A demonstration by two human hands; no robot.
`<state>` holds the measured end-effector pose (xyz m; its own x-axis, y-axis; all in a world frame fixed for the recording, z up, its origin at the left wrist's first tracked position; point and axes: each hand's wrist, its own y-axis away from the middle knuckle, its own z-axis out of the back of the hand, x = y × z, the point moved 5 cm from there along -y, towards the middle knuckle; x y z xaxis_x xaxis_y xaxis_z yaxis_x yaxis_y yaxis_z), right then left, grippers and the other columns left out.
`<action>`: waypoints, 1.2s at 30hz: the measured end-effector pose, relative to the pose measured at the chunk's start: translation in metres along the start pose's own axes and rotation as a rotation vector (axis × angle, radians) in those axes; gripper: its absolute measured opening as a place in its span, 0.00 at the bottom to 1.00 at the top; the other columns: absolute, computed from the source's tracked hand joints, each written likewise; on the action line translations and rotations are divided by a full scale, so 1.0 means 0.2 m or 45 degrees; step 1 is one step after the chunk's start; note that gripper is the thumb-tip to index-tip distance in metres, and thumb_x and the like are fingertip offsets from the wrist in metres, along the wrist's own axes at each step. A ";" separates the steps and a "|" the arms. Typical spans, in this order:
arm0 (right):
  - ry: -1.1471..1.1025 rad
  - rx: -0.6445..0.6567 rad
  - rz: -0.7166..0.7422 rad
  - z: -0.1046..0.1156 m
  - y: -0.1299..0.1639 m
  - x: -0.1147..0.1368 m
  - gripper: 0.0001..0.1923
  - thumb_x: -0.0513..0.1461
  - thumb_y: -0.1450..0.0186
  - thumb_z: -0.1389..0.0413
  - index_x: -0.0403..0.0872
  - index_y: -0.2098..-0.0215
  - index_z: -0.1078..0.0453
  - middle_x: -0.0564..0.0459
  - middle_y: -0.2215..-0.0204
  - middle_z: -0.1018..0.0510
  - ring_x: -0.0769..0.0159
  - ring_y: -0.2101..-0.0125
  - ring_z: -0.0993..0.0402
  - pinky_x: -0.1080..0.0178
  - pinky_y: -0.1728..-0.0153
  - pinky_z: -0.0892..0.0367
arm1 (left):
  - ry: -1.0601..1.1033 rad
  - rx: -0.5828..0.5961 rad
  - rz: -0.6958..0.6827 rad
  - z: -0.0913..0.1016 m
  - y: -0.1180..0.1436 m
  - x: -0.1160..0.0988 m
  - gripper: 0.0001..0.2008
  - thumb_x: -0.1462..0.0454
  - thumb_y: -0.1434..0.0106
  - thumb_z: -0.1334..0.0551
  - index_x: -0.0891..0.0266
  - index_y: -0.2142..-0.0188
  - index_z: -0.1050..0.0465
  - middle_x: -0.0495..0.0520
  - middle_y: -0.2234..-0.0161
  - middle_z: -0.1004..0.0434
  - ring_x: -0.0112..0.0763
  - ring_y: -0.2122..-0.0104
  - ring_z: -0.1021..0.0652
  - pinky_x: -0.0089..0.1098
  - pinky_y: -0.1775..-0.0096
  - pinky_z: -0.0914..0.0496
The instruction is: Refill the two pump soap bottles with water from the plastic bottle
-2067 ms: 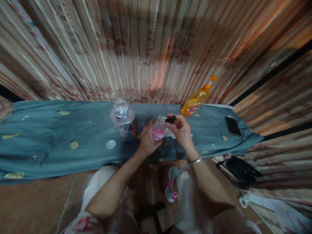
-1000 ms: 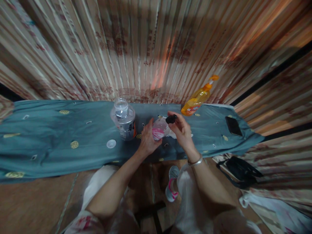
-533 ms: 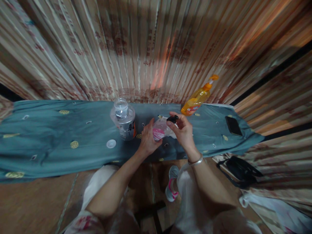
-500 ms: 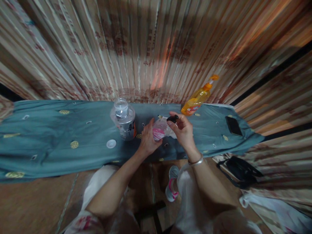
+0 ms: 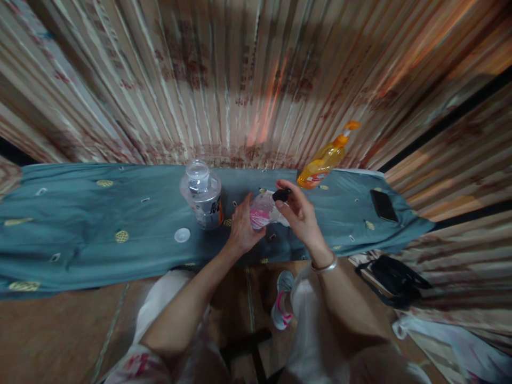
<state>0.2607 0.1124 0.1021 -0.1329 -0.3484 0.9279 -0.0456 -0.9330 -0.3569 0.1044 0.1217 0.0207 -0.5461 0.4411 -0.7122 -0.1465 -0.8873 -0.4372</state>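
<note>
My left hand is wrapped round a small clear bottle with pink on its lower part, tilted with its top toward the right. At its upper end sits a black cap. The thumb and fingers of my right hand close around this cap. Whether the cap is loose on the neck, I cannot tell. To the left stands a large clear plastic bottle, its mouth uncovered, with a dark and orange label. A round white lid lies flat near its base.
A yellow pump bottle stands at the back right of the teal cloth-covered table. A black phone lies near the right end. Curtains hang behind. On the floor at right is a black bag.
My right hand has turned slightly at the wrist, its fingers shifting around the black cap. The left hand and the small bottle stay nearly still.
</note>
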 end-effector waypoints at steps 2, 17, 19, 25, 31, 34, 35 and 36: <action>0.059 -0.074 -0.027 0.01 -0.01 -0.03 0.30 0.55 0.46 0.31 0.52 0.50 0.28 0.49 0.48 0.21 0.58 0.47 0.24 0.51 0.38 0.34 | -0.002 0.004 0.001 0.00 0.00 0.00 0.52 0.66 0.51 0.28 0.64 0.31 0.53 0.68 0.38 0.33 0.57 0.40 0.29 0.54 0.39 0.35; -0.054 0.054 0.001 0.00 0.00 0.02 0.23 0.53 0.37 0.37 0.53 0.48 0.26 0.50 0.47 0.20 0.59 0.46 0.25 0.55 0.41 0.31 | 0.032 -0.008 -0.003 0.01 0.00 0.01 0.52 0.67 0.51 0.29 0.64 0.31 0.52 0.68 0.37 0.34 0.56 0.40 0.29 0.55 0.39 0.35; -0.090 0.044 -0.009 0.01 0.00 0.03 0.23 0.54 0.37 0.38 0.53 0.48 0.25 0.50 0.48 0.19 0.58 0.44 0.26 0.53 0.39 0.32 | 0.041 -0.007 0.013 0.01 0.00 0.01 0.52 0.67 0.52 0.28 0.64 0.31 0.51 0.68 0.37 0.33 0.56 0.40 0.29 0.54 0.39 0.35; -0.366 -0.098 -0.093 0.09 -0.05 -0.01 0.22 0.54 0.42 0.34 0.52 0.54 0.24 0.49 0.47 0.19 0.57 0.44 0.24 0.51 0.40 0.32 | 0.040 0.002 0.029 0.01 0.00 0.01 0.51 0.67 0.51 0.29 0.63 0.32 0.52 0.68 0.37 0.34 0.56 0.40 0.29 0.54 0.38 0.36; -0.329 -0.226 -0.024 0.16 -0.04 0.04 0.19 0.51 0.45 0.31 0.52 0.59 0.21 0.51 0.56 0.16 0.60 0.53 0.20 0.52 0.43 0.30 | 0.060 0.019 0.061 0.01 0.00 0.01 0.51 0.66 0.50 0.29 0.63 0.31 0.52 0.69 0.37 0.33 0.56 0.39 0.29 0.55 0.38 0.37; -0.192 -0.176 0.081 0.10 0.04 0.16 0.18 0.47 0.43 0.31 0.53 0.56 0.21 0.52 0.55 0.17 0.61 0.54 0.21 0.54 0.45 0.28 | 0.059 0.044 0.072 0.00 -0.01 0.00 0.50 0.65 0.50 0.29 0.62 0.31 0.52 0.68 0.38 0.32 0.57 0.39 0.30 0.56 0.38 0.36; -0.143 -0.122 0.096 0.06 0.07 0.20 0.18 0.46 0.42 0.31 0.53 0.55 0.22 0.52 0.55 0.17 0.61 0.54 0.21 0.55 0.46 0.27 | 0.059 0.052 0.071 0.00 -0.01 0.00 0.50 0.65 0.50 0.30 0.63 0.31 0.52 0.68 0.38 0.32 0.57 0.39 0.30 0.56 0.38 0.36; -0.102 -0.063 0.113 0.00 0.10 0.24 0.18 0.45 0.42 0.32 0.53 0.53 0.22 0.52 0.55 0.17 0.61 0.53 0.21 0.56 0.47 0.26 | 0.063 0.057 0.067 0.00 0.00 0.00 0.50 0.64 0.49 0.30 0.63 0.31 0.52 0.68 0.38 0.32 0.58 0.39 0.30 0.56 0.39 0.36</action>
<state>0.2541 0.0763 0.1391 -0.0591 -0.4375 0.8973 -0.0865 -0.8932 -0.4412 0.1050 0.1227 0.0203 -0.5124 0.3989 -0.7605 -0.1564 -0.9141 -0.3742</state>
